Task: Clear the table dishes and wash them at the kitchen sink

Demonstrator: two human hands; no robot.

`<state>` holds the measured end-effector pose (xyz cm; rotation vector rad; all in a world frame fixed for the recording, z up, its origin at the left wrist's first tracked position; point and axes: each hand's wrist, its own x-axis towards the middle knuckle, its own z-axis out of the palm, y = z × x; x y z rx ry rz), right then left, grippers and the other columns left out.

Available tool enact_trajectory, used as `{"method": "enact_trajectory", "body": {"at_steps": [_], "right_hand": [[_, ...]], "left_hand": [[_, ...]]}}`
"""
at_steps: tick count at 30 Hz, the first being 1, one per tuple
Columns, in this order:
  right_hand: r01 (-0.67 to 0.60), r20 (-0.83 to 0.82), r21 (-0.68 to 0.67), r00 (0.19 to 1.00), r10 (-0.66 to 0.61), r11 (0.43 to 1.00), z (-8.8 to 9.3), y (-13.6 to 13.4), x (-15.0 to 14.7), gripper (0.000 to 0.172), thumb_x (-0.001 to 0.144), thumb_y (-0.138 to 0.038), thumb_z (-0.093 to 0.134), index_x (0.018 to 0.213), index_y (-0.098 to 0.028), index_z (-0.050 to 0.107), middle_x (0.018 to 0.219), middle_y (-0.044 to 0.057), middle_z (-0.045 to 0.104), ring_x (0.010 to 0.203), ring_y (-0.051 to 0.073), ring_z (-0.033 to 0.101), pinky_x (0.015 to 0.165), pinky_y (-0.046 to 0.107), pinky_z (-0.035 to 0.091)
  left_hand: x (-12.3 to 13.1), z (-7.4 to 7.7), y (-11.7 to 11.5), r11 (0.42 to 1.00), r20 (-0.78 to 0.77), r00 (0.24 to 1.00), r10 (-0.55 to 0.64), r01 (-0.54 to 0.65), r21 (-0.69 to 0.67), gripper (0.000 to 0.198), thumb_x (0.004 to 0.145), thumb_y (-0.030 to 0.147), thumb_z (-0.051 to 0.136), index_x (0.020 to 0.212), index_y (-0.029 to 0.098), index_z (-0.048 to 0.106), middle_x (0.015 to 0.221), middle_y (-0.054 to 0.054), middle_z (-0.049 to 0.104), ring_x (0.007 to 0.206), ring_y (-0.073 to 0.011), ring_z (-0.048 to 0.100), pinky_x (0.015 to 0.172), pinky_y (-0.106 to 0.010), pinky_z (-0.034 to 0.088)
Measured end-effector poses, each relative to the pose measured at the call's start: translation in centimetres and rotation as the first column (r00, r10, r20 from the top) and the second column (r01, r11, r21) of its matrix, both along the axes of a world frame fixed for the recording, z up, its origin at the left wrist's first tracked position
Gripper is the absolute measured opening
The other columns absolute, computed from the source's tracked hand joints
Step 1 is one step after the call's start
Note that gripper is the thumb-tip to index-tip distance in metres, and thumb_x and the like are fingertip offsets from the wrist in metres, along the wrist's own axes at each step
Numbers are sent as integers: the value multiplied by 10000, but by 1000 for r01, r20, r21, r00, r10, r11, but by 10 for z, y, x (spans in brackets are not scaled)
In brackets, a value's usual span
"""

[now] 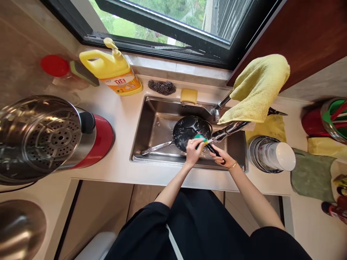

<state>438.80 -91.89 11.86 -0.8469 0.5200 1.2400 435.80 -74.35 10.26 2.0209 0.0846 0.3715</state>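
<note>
Over the steel sink [162, 159], my left hand [193, 151] is closed on a green and yellow sponge [200, 138], pressed around the upper part of a black handle. My right hand [223, 158] grips that black handle [214, 151] near its lower end. What the handle belongs to is partly covered by my left hand and the tap. A black wok [183, 135] with suds lies in the sink under my hands. Inside the wok rests a dark ladle or spatula head. A long metal handle [156, 148] reaches from the wok toward the sink's left side.
A yellow soap bottle [119, 76], a steel scourer [162, 87] and a yellow sponge [189, 96] stand behind the sink. A yellow cloth [260, 86] hangs over the tap [223, 133]. Stacked bowls [271, 155] are at the right, a steamer pot [54, 137] at the left.
</note>
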Motion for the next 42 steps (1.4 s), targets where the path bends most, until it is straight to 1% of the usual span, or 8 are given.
{"method": "enact_trajectory", "body": {"at_steps": [3,7,9,17,25,35,39,42], "right_hand": [[40,73,17,997,-41,999,7,-15,-13,133,929,-309,482,960,-182,505,672,-36,534,393,4,376,311,58,288],[-59,170,-145,982,84,988,13,-29,-38,297,892,-371,538,1143,-230,465,649,-62,481,357,-1,270,281,64,183],[-67,210,-253,970,122,965,14,-35,-50,369,891,-436,518,1199,-247,442,613,-76,448,343,-2,226,284,67,162],[-65,222,-353,963,151,933,16,-49,-74,548,851,-531,528,1312,-273,384,594,-89,410,347,5,215,292,78,163],[-163,201,-377,947,253,912,37,-59,-97,574,852,-572,495,1329,-269,395,615,-80,404,350,8,213,281,93,186],[-103,221,-434,951,216,895,32,-48,-89,604,853,-550,496,1381,-297,350,600,-84,402,334,17,241,280,96,177],[-113,273,-434,929,249,894,39,-54,-97,588,855,-556,490,1367,-288,384,613,-79,419,331,13,231,276,104,190],[-102,288,-415,928,237,904,40,-52,-85,545,866,-533,492,1343,-284,406,618,-76,445,331,13,239,275,105,184]], "left_hand": [[17,-14,8,994,22,995,100,-101,45,297,907,309,518,1170,229,631,1163,-88,651,1056,-204,558,943,-379,401],[31,-36,0,958,-98,968,-229,242,151,324,871,310,564,1185,265,629,1282,-78,599,1040,-229,533,922,-383,385],[32,-42,-9,946,-164,949,-269,292,142,297,851,292,583,1140,283,652,1287,-70,598,1002,-236,528,905,-385,380],[27,-53,-29,980,-265,946,-188,198,10,228,838,288,587,1036,307,698,1247,-32,627,986,-235,520,913,-385,350],[33,-75,11,992,-442,891,-102,56,-116,270,854,321,563,1085,276,695,1218,-71,646,1117,-229,539,990,-380,305],[30,-62,2,952,-394,898,-195,77,-296,281,836,259,597,1101,253,691,1316,-82,572,1242,-251,481,1043,-423,278],[41,-77,24,892,-451,887,-97,-123,-435,209,800,229,646,993,225,726,1179,-73,668,1195,-245,525,1057,-386,298],[48,-85,41,695,-608,793,18,-448,-563,179,829,265,621,949,165,709,1001,-66,716,1035,-214,610,951,-323,415]]}}
